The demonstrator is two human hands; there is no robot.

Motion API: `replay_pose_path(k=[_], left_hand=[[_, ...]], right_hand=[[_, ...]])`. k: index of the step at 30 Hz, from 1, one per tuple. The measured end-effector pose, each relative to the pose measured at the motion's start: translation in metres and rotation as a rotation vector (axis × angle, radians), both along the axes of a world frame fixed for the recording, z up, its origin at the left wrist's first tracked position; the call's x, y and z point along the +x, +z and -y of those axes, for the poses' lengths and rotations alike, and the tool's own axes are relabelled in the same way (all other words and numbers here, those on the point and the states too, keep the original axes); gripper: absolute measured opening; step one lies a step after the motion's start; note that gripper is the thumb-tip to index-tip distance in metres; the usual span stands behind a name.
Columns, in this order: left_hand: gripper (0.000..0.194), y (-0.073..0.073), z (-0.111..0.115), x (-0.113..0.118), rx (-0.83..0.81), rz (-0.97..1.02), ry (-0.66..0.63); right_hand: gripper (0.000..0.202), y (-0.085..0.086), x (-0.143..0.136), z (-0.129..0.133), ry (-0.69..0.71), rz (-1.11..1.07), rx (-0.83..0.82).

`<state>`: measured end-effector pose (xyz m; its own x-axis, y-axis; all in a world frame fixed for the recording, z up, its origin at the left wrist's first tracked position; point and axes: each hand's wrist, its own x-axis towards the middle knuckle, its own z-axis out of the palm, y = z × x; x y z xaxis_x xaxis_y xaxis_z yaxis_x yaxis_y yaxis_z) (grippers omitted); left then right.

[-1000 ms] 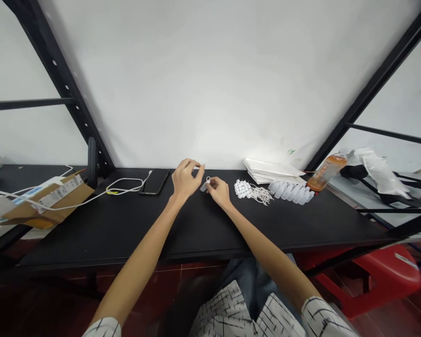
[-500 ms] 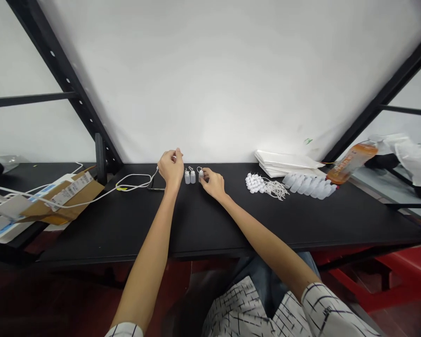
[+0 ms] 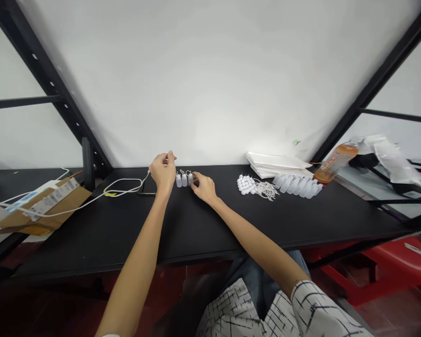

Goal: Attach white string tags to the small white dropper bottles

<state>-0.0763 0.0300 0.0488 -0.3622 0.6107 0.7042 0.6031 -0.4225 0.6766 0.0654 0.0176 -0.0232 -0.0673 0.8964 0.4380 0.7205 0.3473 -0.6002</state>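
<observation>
My right hand [image 3: 204,188] lies low over the black table, thumb and fingers closed on a small whitish bottle [image 3: 191,179] with a white string loop at its top. Just left of it, two more small bottles [image 3: 181,180] stand side by side, with string loops on top as well. Beyond them to the left, my left hand [image 3: 163,171] is raised, its fingers curled and thumb tip up; whatever it pinches, if anything, is too small to make out. A cluster of small white caps [image 3: 246,184] with white strings [image 3: 266,190] lies right of my right hand.
Several larger translucent bottles [image 3: 296,185] lie in a row at the right, near an orange drink bottle [image 3: 337,163]. White sheets [image 3: 277,164] are stacked against the wall. A white cable [image 3: 124,179] and cardboard box [image 3: 52,206] are on the left. Black frame posts stand at both sides.
My right hand has brought its small bottle left, close beside the other two. My left hand keeps its curled pose. The whole view has shifted slightly.
</observation>
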Motion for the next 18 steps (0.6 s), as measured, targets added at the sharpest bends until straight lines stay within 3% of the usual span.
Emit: replay_pose_path(k=[4,9,18], left_hand=[[0.036,0.003,0.016,0.019,0.092,-0.091,-0.101],[0.045,-0.004,0.040,0.048,0.169,-0.263,-0.185],[0.051,-0.021,0.054,0.071,0.184,-0.372,-0.306]], right_hand=[[0.045,0.001,0.003,0.006,0.009,-0.019,-0.006],[0.044,0.002,0.017,0.020,0.010,-0.073,-0.004],[0.027,0.016,0.090,0.053,-0.132,0.070,0.229]])
